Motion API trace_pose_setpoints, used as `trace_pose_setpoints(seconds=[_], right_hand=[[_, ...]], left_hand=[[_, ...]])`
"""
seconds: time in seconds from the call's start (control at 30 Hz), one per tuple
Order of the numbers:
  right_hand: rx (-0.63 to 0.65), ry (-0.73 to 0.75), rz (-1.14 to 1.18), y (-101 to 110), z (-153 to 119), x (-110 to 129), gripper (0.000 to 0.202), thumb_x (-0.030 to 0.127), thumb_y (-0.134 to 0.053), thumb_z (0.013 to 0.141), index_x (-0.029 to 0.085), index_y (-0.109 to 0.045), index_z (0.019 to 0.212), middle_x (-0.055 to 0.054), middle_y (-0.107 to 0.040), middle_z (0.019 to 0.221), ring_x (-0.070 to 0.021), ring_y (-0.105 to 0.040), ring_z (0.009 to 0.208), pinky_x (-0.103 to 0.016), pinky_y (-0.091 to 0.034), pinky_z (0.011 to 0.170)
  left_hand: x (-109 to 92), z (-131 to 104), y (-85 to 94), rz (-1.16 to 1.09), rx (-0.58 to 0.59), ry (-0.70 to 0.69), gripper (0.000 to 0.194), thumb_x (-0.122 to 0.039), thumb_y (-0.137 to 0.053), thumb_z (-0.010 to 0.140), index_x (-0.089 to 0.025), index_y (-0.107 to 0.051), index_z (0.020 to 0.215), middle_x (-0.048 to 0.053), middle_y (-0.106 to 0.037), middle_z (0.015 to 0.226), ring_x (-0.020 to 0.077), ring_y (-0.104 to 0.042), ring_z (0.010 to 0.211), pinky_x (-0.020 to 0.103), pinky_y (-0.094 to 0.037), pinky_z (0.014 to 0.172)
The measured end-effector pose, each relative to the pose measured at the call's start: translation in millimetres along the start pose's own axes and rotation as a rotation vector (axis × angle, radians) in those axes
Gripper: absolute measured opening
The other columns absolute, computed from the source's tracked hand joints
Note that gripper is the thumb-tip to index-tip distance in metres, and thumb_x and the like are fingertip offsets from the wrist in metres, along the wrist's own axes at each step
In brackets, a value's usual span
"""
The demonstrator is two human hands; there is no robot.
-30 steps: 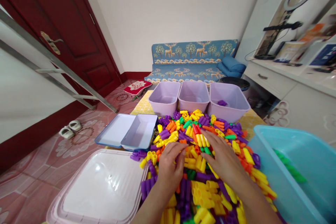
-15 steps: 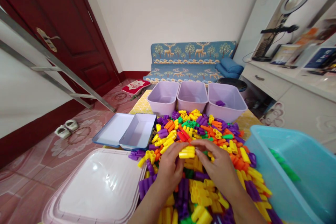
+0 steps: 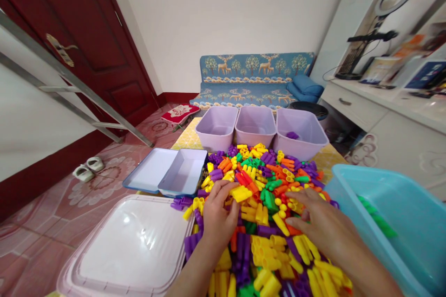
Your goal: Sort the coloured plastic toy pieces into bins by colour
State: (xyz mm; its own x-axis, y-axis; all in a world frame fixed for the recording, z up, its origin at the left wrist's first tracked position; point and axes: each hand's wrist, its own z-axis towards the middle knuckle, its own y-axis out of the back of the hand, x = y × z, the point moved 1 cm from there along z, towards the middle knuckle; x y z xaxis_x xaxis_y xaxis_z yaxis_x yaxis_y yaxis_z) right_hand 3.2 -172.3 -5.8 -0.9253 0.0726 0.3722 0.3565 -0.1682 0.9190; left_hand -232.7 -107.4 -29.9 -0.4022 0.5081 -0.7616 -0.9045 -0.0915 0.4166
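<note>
My left hand [image 3: 219, 216] is closed on a yellow tube-shaped building block [image 3: 241, 193], held just above a heap of similar pieces. My right hand [image 3: 322, 218] is over the right side of the heap, its thumb and fingers apart, with yellow and orange pieces close to the fingertips. The heap mixes purple blocks [image 3: 244, 255], yellow blocks [image 3: 266, 253], green blocks [image 3: 269, 199] and orange ones. A row of joined red tubes [image 3: 246, 178] lies just beyond the held block.
Three lilac bins [image 3: 256, 137] line the far table edge; the right one has a purple piece [image 3: 291, 135] inside. A blue tub [image 3: 351, 204] with a green piece stands at right. On the left are an opened shallow case [image 3: 149, 171] and translucent lids [image 3: 125, 246].
Both hands were together at the yellow block. My right hand has let go and moved right over the heap, while my left hand keeps the block and has shifted slightly left.
</note>
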Motion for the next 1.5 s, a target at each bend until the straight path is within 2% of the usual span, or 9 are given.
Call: trace_pose_setpoints(seconds=[0.2, 0.33, 0.5, 0.6, 0.73, 0.9, 1.13, 1.33, 1.5], right_hand=[[0.04, 0.066, 0.053, -6.4, 7.7, 30.4, 0.03, 0.025, -0.06, 0.075, 0.028, -0.069, 0.102, -0.005, -0.058, 0.115, -0.019, -0.065, 0.076, -0.03, -0.049, 0.063], [0.043, 0.103, 0.027, -10.6, 12.4, 40.5, 0.027, 0.022, -0.052, 0.079, 0.024, -0.066, 0.102, -0.006, -0.057, 0.119, -0.0205, -0.065, 0.083, -0.03, -0.048, 0.065], [-0.054, 0.056, 0.036, -18.5, 22.2, 41.8, 0.026, 0.027, -0.047, 0.085, 0.019, -0.063, 0.102, -0.008, -0.065, 0.101, -0.0217, -0.064, 0.077, -0.033, -0.046, 0.068], [-0.128, -0.032, 0.287, -20.4, 24.6, 45.5, 0.028, 0.035, -0.05, 0.085, 0.018, -0.064, 0.102, -0.006, -0.067, 0.083, -0.0211, -0.062, 0.069, -0.033, -0.045, 0.065], [-0.124, -0.13, 0.899, -21.5, 19.6, 59.1, 0.038, 0.044, -0.051, 0.088, 0.019, -0.059, 0.114, -0.002, -0.066, 0.074, -0.0186, -0.063, 0.065, -0.029, -0.047, 0.059], [-0.061, -0.152, 1.253, -23.5, 15.0, 74.8, 0.042, 0.044, -0.059, 0.085, 0.018, -0.057, 0.118, -0.003, -0.069, 0.079, -0.017, -0.064, 0.067, -0.027, -0.049, 0.06], [0.023, -0.102, 1.085, -35.3, 15.2, 73.5, 0.036, 0.043, -0.055, 0.087, 0.016, -0.06, 0.11, -0.003, -0.067, 0.073, -0.0168, -0.063, 0.064, -0.028, -0.049, 0.061], [0.052, 0.064, 0.916, -38.0, 13.8, 77.9, 0.021, 0.034, -0.053, 0.087, 0.021, -0.063, 0.099, -0.007, -0.062, 0.107, -0.0194, -0.063, 0.095, -0.03, -0.051, 0.081], [0.109, 0.121, 0.837, -36.1, 11.8, 84.3, 0.01, 0.022, -0.052, 0.084, 0.021, -0.059, 0.092, -0.006, -0.059, 0.106, -0.017, -0.063, 0.085, -0.029, -0.051, 0.074]], left_hand=[[-8.3, 2.1, 1.6, -0.131, -0.008, -0.021, 0.036, -0.004, -0.053, 0.073, -0.02, -0.067, 0.101, 0.006, -0.063, 0.106, 0.0197, -0.06, 0.099, 0.031, -0.048, 0.085], [-13.7, 0.8, 2.6, -0.223, 0.008, 0.017, 0.018, -0.015, -0.058, 0.079, -0.019, -0.067, 0.094, 0.007, -0.064, 0.102, 0.0199, -0.061, 0.096, 0.027, -0.05, 0.074], [-10.0, -1.5, 3.1, -0.296, -0.018, 0.083, 0.013, -0.028, -0.06, 0.081, -0.017, -0.06, 0.076, 0.009, -0.064, 0.099, 0.0208, -0.061, 0.093, 0.025, -0.049, 0.068], [-5.0, -2.2, 2.9, -0.336, 0.006, 0.107, 0.019, -0.03, -0.057, 0.082, -0.017, -0.052, 0.068, 0.01, -0.066, 0.101, 0.0215, -0.062, 0.093, 0.026, -0.049, 0.067], [-2.7, -4.0, 0.5, -0.421, 0.073, 0.195, 0.021, -0.03, -0.06, 0.08, -0.019, -0.045, 0.07, 0.01, -0.068, 0.103, 0.0191, -0.064, 0.086, 0.026, -0.049, 0.065], [-5.8, -2.3, -4.5, -0.649, 0.066, 0.283, 0.02, -0.03, -0.061, 0.082, -0.019, -0.05, 0.096, 0.006, -0.068, 0.092, 0.0169, -0.064, 0.081, 0.027, -0.051, 0.069], [-4.3, -0.7, -4.0, -0.7, 0.226, 0.412, 0.039, -0.043, -0.049, 0.09, -0.02, -0.053, 0.121, 0.011, -0.058, 0.122, 0.0235, -0.062, 0.097, 0.031, -0.056, 0.065], [-8.3, -1.8, -2.1, -0.426, 0.257, 0.176, 0.039, -0.035, -0.059, 0.087, -0.022, -0.055, 0.124, 0.007, -0.058, 0.126, 0.0238, -0.053, 0.118, 0.039, -0.039, 0.105], [-14.5, -5.8, 1.6, -0.37, 0.307, 0.137, 0.043, -0.032, -0.046, 0.094, -0.025, -0.044, 0.137, 0.006, -0.049, 0.141, 0.0211, -0.042, 0.132, 0.039, -0.029, 0.113]])
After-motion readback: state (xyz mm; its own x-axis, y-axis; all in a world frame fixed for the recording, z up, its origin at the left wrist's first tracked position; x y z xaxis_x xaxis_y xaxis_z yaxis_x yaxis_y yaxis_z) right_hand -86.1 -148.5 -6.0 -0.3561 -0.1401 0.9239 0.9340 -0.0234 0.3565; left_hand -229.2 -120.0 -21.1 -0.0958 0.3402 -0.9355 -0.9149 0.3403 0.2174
